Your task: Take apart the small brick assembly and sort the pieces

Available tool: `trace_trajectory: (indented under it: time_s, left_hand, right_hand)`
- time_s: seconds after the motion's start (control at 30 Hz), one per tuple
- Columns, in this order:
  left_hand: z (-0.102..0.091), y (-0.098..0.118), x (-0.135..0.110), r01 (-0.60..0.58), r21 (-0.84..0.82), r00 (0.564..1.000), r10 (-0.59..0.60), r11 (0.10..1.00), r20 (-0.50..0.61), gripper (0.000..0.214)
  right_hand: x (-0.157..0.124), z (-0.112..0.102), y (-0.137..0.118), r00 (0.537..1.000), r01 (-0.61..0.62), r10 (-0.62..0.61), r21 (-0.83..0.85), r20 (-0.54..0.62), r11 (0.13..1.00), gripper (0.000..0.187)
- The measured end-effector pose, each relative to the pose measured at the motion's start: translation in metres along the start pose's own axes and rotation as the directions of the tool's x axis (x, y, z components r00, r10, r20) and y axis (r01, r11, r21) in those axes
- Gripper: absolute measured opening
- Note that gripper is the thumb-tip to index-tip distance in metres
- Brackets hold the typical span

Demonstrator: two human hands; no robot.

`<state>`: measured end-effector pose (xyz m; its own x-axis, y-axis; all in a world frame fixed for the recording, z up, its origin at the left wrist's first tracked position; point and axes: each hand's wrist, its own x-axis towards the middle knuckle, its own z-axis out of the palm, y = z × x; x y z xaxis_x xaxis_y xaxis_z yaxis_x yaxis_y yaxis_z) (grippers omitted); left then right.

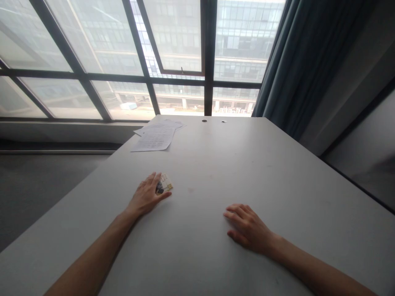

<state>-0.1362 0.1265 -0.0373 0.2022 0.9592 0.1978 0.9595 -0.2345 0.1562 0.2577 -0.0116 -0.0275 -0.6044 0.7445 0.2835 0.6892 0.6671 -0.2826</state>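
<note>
A small flat card-like piece [165,183], whitish with yellow and dark printed marks, lies at the left-centre of the white table. My left hand [148,193] is over its left side, with the fingers along the upper left and the thumb at the lower edge. Part of the piece is hidden under that hand, and its exact kind is unclear. To the right, my right hand [247,226] rests palm down on the table, fingers loosely bent and thumb apart, holding nothing visible.
The white table [216,160] runs away toward large framed windows [179,37]. Several printed paper sheets [156,137] overlap at its far left edge. Two small round holes [204,121] sit near the far end. A dark curtain [286,61] hangs at the right.
</note>
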Motion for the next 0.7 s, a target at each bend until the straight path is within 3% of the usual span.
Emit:
trace_trajectory:
  time_s: [0.17, 0.27, 0.47, 0.6, 0.7]
  left_hand:
    - [0.002, 0.017, 0.016, -0.036, 0.035, 0.995, 0.033, 0.999, 0.097, 0.093]
    - [0.004, 0.034, 0.025, -0.133, 0.0, 0.983, 0.132, 0.991, 0.13, 0.085]
    - [0.016, 0.106, 0.03, -0.391, -0.146, 0.901, 0.41, 0.909, 0.141, 0.074]
    - [0.023, 0.155, 0.032, -0.512, -0.251, 0.829, 0.549, 0.821, 0.105, 0.065]
    - [0.021, 0.168, 0.034, -0.508, -0.338, 0.84, 0.543, 0.792, 0.012, 0.059]
  right_hand:
    - [0.006, -0.002, -0.002, 0.99, -0.093, 0.094, -0.014, 0.105, 0.996, 0.049]
    - [0.006, -0.003, 0.0, 0.986, -0.113, 0.113, -0.005, 0.121, 0.994, 0.051]
    - [0.02, 0.003, 0.014, 0.98, -0.174, 0.174, -0.004, 0.093, 0.985, 0.06]
    - [0.042, 0.015, 0.025, 0.963, -0.259, 0.264, -0.073, 0.054, 0.963, 0.084]
    - [0.056, 0.022, 0.031, 0.948, -0.303, 0.311, -0.111, 0.066, 0.946, 0.098]
